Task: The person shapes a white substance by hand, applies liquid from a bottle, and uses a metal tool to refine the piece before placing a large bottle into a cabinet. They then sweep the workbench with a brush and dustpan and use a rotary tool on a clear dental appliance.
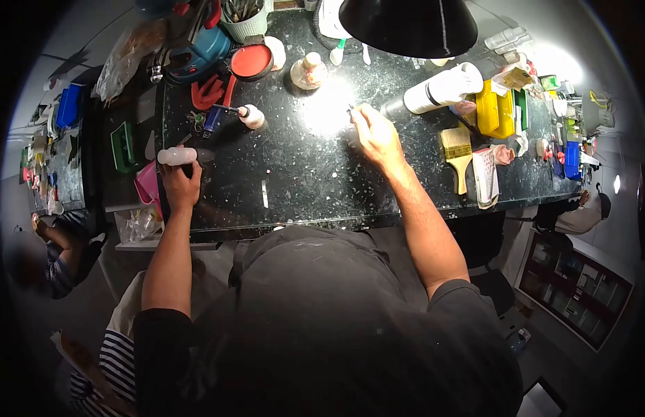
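Note:
My left hand [180, 186] is at the left side of the dark workbench [301, 177], its fingers closed round a small pale, translucent bottle [178, 156] that lies on its side. Under the lamp's bright spot, my right hand [377, 139] pinches something tiny and dark at its fingertips, too small to name. Left of that spot stands a glass bottle with a pale cap [308, 71]. A small white bottle [252, 117] with a dark thin piece at its top is between my hands, nearer the left one. On the bench lies a thin pale strip [265, 193].
A black lamp shade [409, 28] hangs over the far side. To the right are a white roll [444, 88], a flat brush [456, 158] and a yellow bin [495, 111]. At the back left are a red round pad [252, 62] and a blue machine [201, 54]. Other people sit at both sides.

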{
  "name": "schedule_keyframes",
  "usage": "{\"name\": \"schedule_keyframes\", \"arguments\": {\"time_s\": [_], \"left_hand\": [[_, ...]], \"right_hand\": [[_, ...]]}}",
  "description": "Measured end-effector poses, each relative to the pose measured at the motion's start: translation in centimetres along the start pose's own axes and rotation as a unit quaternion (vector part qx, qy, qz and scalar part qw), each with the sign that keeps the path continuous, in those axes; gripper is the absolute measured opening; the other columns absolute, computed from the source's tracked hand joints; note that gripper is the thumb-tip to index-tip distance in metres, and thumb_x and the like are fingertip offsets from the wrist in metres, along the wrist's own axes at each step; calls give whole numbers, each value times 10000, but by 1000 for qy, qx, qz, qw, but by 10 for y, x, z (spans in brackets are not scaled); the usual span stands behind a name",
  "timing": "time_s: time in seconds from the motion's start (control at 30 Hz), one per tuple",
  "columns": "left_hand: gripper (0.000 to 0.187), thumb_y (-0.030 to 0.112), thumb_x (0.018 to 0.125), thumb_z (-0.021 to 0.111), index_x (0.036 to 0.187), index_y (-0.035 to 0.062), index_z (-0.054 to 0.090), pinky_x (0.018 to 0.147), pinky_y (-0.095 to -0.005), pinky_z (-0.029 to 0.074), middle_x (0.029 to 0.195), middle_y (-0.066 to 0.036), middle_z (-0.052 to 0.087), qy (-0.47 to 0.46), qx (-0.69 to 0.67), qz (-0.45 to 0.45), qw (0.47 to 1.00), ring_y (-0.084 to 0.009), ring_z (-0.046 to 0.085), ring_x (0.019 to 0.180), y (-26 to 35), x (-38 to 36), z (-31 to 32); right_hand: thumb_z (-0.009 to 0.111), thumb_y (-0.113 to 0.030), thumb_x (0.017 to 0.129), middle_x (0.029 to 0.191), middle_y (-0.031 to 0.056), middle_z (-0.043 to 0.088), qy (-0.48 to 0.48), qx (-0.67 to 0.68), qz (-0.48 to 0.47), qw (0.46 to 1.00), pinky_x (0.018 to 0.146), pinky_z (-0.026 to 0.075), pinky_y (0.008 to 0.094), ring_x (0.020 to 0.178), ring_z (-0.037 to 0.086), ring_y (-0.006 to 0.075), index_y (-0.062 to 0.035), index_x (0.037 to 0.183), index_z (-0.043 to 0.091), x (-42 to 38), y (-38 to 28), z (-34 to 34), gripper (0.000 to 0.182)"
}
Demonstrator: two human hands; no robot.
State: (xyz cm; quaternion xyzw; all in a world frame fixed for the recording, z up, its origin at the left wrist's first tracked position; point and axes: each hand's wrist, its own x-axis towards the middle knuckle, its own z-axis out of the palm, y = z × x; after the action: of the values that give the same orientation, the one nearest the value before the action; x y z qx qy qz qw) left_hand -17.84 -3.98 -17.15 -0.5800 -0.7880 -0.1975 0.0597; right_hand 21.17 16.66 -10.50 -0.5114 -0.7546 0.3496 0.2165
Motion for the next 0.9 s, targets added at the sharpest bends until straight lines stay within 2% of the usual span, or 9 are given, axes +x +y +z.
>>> {"name": "schedule_keyframes", "arguments": {"time_s": [0.1, 0.17, 0.23, 0.3, 0.43, 0.57, 0.63, 0.83, 0.9], "left_hand": [[497, 198, 824, 668, 1279, 49, 534, 1035, -515, 365, 1233, -199, 534, -2, -11, -2, 1000, -424, 466, 1179, -2, -1, 1], [494, 200, 825, 669, 1276, 49, 536, 1030, -513, 370, 1233, -198, 535, -1, -11, -5, 1000, -421, 472, 1169, -3, -1, 1], [491, 202, 826, 670, 1273, 49, 539, 1024, -512, 374, 1233, -197, 536, 2, -12, -8, 1000, -418, 478, 1159, -2, -1, 1], [484, 205, 830, 670, 1270, 49, 544, 1023, -507, 377, 1228, -195, 541, 4, -10, 2, 1000, -416, 486, 1149, -2, 0, 0], [481, 205, 833, 670, 1269, 47, 545, 1033, -505, 373, 1225, -194, 547, -5, -24, -18, 1000, -411, 488, 1160, 2, 0, -2], [500, 194, 831, 675, 1291, 54, 537, 1049, -504, 359, 1234, -192, 551, 9, -11, 8, 1000, -411, 478, 1195, 0, 0, -1], [510, 194, 832, 676, 1302, 61, 530, 1053, -507, 353, 1244, -192, 546, 7, -16, -1, 1000, -412, 474, 1202, 1, -1, -1], [525, 256, 854, 650, 1320, 57, 511, 1108, -540, 290, 1274, -223, 514, 0, 0, 9, 1000, -438, 431, 1246, -6, -4, 6], [523, 249, 859, 647, 1326, 59, 509, 1109, -541, 287, 1284, -226, 510, 8, 12, 3, 1000, -438, 427, 1252, -6, -4, 6]], "right_hand": [[681, -454, 872, 789, 98, 638, 15, -59, 103, 993, 700, 500, 351, 729, 632, 222, -80, 1064, 634, 12, -1, -4, 424], [686, -499, 843, 998, 117, 678, -10, -172, 108, 979, 824, 515, 405, 937, 670, 271, -128, 1095, 638, 17, 8, -19, 450], [764, -357, 800, 1022, 95, 598, -57, -194, 76, 976, 860, 493, 386, 988, 622, 247, -89, 1060, 626, 17, 36, -23, 398], [716, -278, 838, 973, 109, 626, -26, -204, -77, 976, 830, 505, 402, 936, 640, 276, -102, 1059, 622, 18, 60, -22, 298], [582, -211, 897, 816, 151, 670, -1, -92, 25, 995, 743, 515, 467, 791, 668, 368, -86, 1007, 605, 25, 49, -26, 167], [531, -368, 960, 927, 205, 682, -9, -158, 26, 987, 733, 506, 498, 882, 649, 431, -122, 1011, 605, 19, 48, -26, 262], [544, -377, 959, 909, 204, 681, -10, -160, 66, 985, 757, 509, 492, 910, 639, 434, -117, 1012, 621, 8, 46, -29, 277], [585, -332, 946, 818, 178, 682, 31, -70, -7, 997, 739, 520, 463, 834, 662, 404, -62, 991, 628, -28, 88, -55, 277], [632, -311, 910, 889, 190, 676, 15, -159, 224, 961, 774, 528, 436, 836, 666, 368, -59, 1061, 629, -35, 79, -72, 294]]}}
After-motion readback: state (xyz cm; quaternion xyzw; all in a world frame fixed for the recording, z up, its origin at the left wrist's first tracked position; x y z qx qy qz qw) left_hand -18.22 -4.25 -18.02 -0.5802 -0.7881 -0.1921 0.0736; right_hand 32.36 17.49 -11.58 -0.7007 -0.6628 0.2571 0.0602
